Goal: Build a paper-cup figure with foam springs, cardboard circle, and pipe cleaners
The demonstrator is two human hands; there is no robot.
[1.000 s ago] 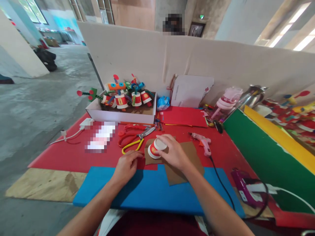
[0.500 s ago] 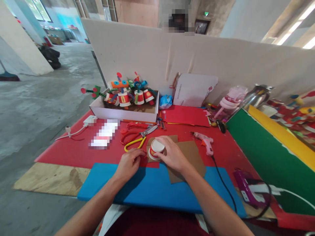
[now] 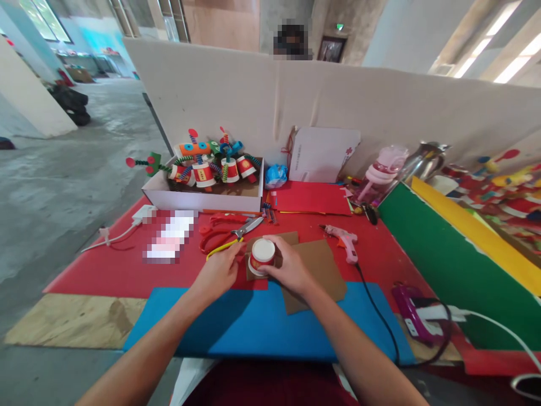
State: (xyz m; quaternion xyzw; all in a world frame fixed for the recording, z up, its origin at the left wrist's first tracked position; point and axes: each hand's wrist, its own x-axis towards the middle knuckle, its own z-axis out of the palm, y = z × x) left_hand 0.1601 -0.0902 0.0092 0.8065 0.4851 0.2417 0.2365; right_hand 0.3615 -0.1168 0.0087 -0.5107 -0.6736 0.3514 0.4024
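An upside-down red and white paper cup (image 3: pixel 262 252) stands on a small piece of brown cardboard (image 3: pixel 289 239). My right hand (image 3: pixel 291 265) is wrapped round the cup's right side, thumb in front. To the left of the cup, my left hand (image 3: pixel 218 268) has its fingers stretched forward over the yellow handle loop of the scissors (image 3: pixel 249 226); whether it touches the loop is hard to see. A larger cardboard piece (image 3: pixel 320 270) lies partly under my right wrist. The pink glue gun (image 3: pixel 343 241) rests on its side further right.
A white box (image 3: pixel 203 201) at the back left holds several cup figures with coiled limbs. Red paper sheets (image 3: pixel 310 197) and a pink bottle (image 3: pixel 382 172) stand behind. A green panel (image 3: pixel 456 265) borders the right side; a black cord (image 3: pixel 377 310) trails from the glue gun.
My left hand has moved forward from beside the cup towards the scissors, its fingers straightening. My right hand stays on the cup. The whole view has shifted slightly.
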